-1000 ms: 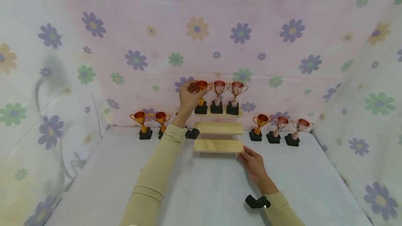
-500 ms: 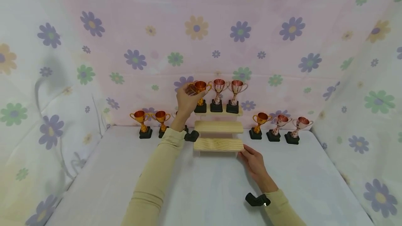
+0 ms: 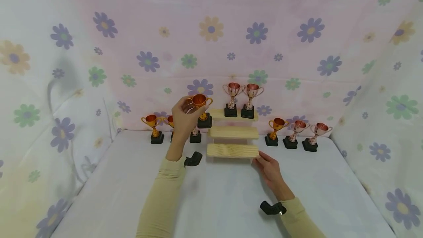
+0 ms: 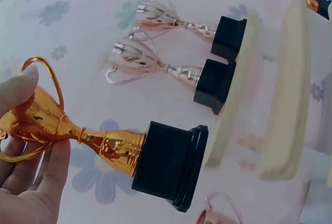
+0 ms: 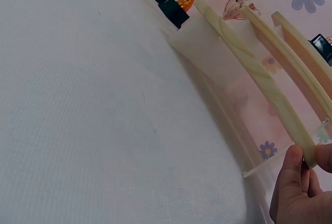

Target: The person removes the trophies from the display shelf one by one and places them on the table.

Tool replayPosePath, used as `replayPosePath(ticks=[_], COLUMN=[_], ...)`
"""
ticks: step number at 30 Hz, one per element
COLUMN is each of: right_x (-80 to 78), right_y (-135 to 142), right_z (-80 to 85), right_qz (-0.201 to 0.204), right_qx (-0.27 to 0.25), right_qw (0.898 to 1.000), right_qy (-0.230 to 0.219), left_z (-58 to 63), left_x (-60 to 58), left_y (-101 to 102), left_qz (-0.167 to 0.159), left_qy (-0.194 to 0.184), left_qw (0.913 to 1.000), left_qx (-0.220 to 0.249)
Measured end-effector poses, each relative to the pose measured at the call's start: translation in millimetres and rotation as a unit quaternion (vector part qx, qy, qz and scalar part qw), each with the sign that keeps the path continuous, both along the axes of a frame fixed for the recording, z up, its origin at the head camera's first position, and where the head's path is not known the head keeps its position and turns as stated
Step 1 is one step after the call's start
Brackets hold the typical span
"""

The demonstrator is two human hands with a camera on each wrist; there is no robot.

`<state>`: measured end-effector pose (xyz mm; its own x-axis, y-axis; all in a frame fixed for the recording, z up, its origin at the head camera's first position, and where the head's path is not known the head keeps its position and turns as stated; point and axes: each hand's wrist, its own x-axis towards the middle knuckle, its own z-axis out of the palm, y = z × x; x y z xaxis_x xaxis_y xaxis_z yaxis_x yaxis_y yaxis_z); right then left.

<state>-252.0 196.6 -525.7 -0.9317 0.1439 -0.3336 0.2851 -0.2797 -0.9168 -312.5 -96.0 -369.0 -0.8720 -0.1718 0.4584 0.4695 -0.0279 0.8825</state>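
In the head view my left hand (image 3: 183,122) holds a gold trophy cup (image 3: 199,101) by its bowl, just left of a three-step wooden stand. The left wrist view shows the thumb on one handle of this trophy cup (image 4: 116,149) and fingers under the bowl; its black base (image 4: 168,164) hangs free of the steps. Two rose-gold trophy cups (image 3: 234,89) stand side by side on the top step (image 3: 216,114). My right hand (image 3: 271,172) pinches the right end of the bottom step (image 3: 232,151), thumb and fingers on either side of the board (image 5: 259,79).
Left of the stand, two gold trophies (image 3: 152,121) and a rose-gold one (image 3: 195,137) stand on the white table (image 3: 224,201), partly behind the left arm. To the right stand a gold trophy (image 3: 278,123) and two rose-gold ones (image 3: 300,126). Flowered cloth (image 3: 281,6) surrounds the table.
My left hand has taken the gold trophy off the left end of the top step, moving it left and slightly down. The right hand keeps its hold on the bottom step.
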Motion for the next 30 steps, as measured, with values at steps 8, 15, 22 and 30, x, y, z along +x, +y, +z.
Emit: replayPosePath(ticks=[8, 15, 22, 30], right_x=[-1.4, -0.9, -0.2, 1.8], right_y=[2, 3, 1, -1], right_z=[-0.1, 1.3, 0.6, -1.1], right_qz=[0.003, 0.005, 0.003, 0.001], right_qx=[0.005, 0.001, -0.003, -0.004], right_qw=[1.0, 1.0, 1.0, 1.0], right_qy=[-0.001, 0.004, 0.007, 0.011], left_z=[-27.3, -71.8, -115.6, -134.8], left_x=[27.2, 26.3, 17.6, 14.4], left_y=[-29, -46, -47, -43], left_qz=[0.008, 0.011, 0.026, 0.006], left_qy=[-0.062, -0.11, -0.15, -0.129], left_qw=[0.9971, 0.9928, 0.9874, 0.991], left_qx=[-0.042, -0.048, -0.043, -0.034])
